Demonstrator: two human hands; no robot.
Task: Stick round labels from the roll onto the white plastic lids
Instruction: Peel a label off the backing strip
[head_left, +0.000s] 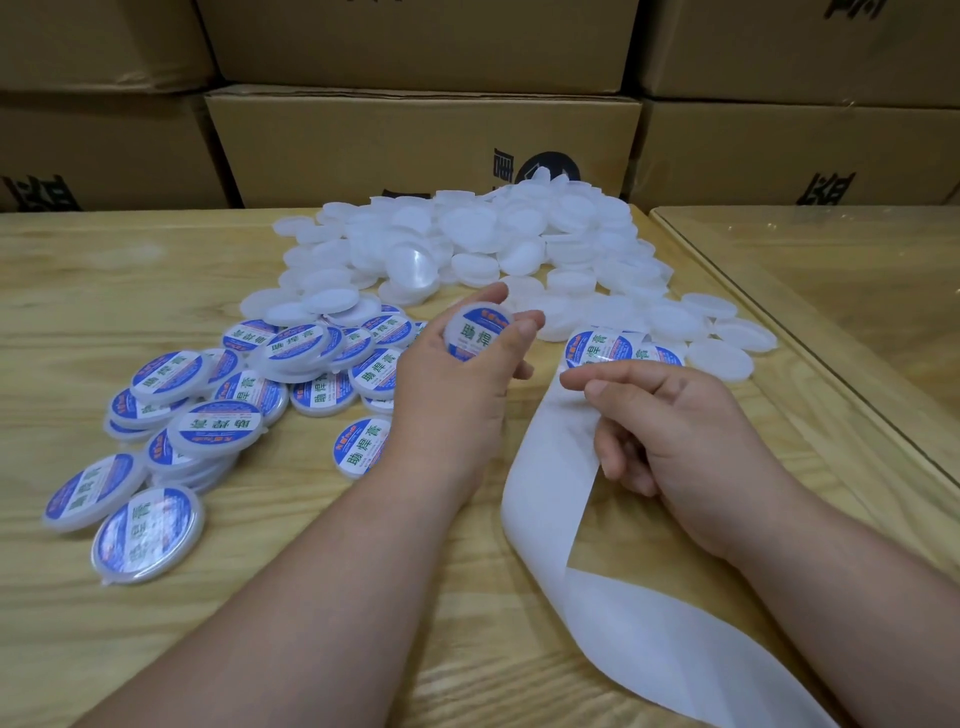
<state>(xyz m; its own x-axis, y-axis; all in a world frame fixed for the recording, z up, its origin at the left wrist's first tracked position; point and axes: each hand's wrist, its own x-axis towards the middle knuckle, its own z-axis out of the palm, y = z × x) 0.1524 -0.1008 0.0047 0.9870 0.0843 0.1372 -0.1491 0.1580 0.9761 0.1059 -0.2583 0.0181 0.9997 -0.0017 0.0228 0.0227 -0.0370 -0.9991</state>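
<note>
On the left of the counter (156, 249) we see a pile of labeled lids (208, 395), blue and white stickers facing up. Behind them sits a big heap of plain white lids (467, 239), spreading off to the right. In the middle, our left hand (457, 384) holds one lid (478, 332) up, fingers curled round its edge, and a label is already on it. Just to the right, our right hand (670, 421) pinches the white strip (550, 499) between thumb and fingers. The strip runs down toward us. Two more labels (618, 351) sit on it just past the fingertips. Brown boxes (415, 140) stand behind the counter.
</note>
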